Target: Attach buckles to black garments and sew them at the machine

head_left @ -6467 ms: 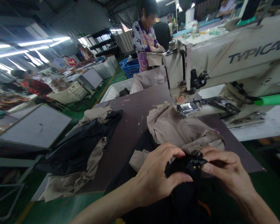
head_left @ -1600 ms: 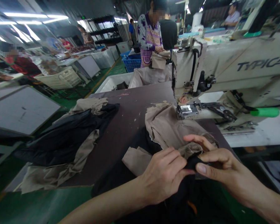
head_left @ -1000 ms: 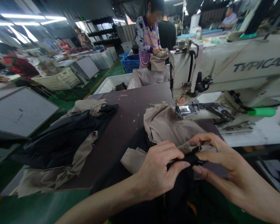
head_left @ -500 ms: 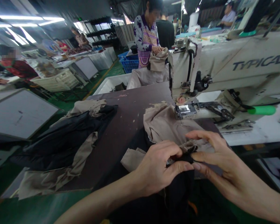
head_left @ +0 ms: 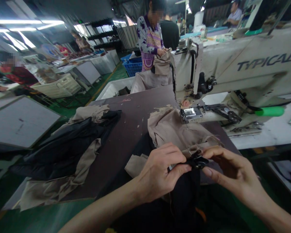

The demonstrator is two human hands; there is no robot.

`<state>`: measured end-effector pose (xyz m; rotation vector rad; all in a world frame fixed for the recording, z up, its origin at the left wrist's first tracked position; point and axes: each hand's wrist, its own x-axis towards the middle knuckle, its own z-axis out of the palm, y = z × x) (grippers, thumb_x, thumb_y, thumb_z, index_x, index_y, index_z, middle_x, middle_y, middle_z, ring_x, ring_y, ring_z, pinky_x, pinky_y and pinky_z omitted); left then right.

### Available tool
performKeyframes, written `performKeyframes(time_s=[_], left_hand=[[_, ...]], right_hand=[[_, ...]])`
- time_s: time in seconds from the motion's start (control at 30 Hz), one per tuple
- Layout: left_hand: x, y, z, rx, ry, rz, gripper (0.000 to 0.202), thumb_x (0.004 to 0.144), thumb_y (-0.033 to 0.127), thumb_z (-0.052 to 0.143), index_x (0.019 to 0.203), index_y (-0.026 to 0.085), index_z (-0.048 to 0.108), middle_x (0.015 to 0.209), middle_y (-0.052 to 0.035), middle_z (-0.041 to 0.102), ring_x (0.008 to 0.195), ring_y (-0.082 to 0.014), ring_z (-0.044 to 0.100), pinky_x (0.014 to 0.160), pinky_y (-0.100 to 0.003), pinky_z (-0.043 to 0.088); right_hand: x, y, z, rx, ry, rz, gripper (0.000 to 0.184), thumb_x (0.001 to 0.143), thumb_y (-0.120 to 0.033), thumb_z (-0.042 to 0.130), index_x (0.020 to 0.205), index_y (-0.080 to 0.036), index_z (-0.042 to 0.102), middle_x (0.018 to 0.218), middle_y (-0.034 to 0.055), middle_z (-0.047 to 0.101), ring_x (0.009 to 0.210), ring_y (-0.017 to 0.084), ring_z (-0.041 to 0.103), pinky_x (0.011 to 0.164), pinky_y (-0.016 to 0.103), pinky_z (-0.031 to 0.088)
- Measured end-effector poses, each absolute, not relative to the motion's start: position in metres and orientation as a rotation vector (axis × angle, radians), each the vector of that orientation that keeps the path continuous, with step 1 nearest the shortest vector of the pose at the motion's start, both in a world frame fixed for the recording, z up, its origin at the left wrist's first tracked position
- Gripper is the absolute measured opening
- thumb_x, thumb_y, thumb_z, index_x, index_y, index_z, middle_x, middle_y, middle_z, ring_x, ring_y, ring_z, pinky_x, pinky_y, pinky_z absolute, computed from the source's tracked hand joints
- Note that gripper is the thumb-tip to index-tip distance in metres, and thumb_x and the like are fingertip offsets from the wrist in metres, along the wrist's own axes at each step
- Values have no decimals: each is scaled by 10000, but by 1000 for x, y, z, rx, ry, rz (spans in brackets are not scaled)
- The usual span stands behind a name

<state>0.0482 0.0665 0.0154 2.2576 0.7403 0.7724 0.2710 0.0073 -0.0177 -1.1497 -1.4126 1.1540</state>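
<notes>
My left hand (head_left: pixel 160 173) and my right hand (head_left: pixel 229 174) meet at the near edge of the dark worktable (head_left: pixel 133 126). Both pinch a small black fabric piece (head_left: pixel 196 161) with a strap hanging down from it. Fingers and thumb of each hand are closed on it. Just beyond lies a crumpled beige garment (head_left: pixel 177 131) that reaches under the arm of a cream sewing machine (head_left: pixel 232 71) marked TYPICAL. The machine's presser foot and metal plate (head_left: pixel 190 112) sit above the beige cloth.
A heap of black and beige garments (head_left: pixel 70 145) covers the table's left side. A white bin (head_left: pixel 113 89) stands behind the table. A person in a patterned apron (head_left: pixel 150 38) handles beige cloth beyond the machine. Other workers and tables fill the left background.
My hands have drawn a little nearer to me with the black piece. My right fingers, spread half a second ago, have closed onto it. The view has shifted slightly.
</notes>
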Motion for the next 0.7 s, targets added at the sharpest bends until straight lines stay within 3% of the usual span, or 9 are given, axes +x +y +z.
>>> performKeyframes(time_s=[0.2, 0.4, 0.7], left_hand=[[45, 74, 13, 2122, 761, 802, 192, 895, 220, 604, 723, 136, 594, 708, -18, 583, 710, -116, 543, 661, -238, 420], [41, 78, 10, 2011, 709, 752, 212, 884, 217, 613, 692, 133, 574, 689, -1, 554, 693, -104, 529, 662, -227, 417], [37, 86, -5, 1869, 582, 727, 253, 885, 300, 618, 705, 127, 579, 719, -33, 596, 703, -123, 562, 682, -260, 455]], right_hand=[[268, 19, -26, -1114, -1369, 1364, 269, 832, -290, 734, 1090, -233, 679, 1070, 49, 673, 1025, 211, 632, 912, 322, 512], [262, 28, -33, -956, -1292, 1399, 219, 727, -261, 825, 918, -206, 732, 891, 32, 673, 828, 159, 631, 736, 255, 520], [259, 35, -45, -846, -1152, 1502, 118, 707, -214, 835, 810, -219, 779, 820, 31, 695, 779, 151, 645, 703, 259, 519]])
